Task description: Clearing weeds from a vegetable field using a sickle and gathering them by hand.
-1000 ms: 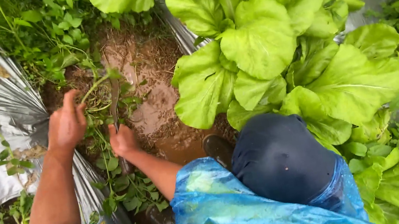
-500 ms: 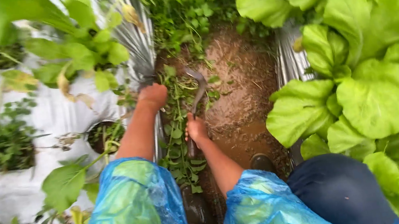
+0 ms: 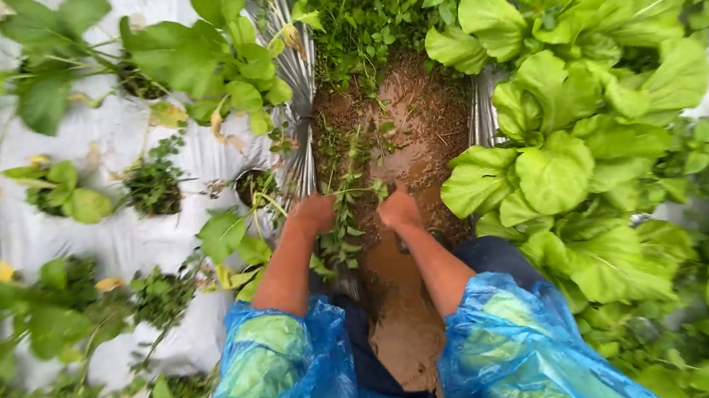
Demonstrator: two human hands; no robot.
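Small green creeping weeds point(image 3: 347, 214) sprawl across the wet brown furrow point(image 3: 400, 128) between 2 silver-mulched beds. Left hand point(image 3: 312, 214) closed in them; right hand point(image 3: 399, 209) fisted, grip contents unclear.

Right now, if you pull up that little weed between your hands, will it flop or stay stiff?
Probably floppy: the weed sprig has thin stems and small leaves that already droop. It looks light. It may feel slippery, since the mud around it looks wet, and thin stems could snap.
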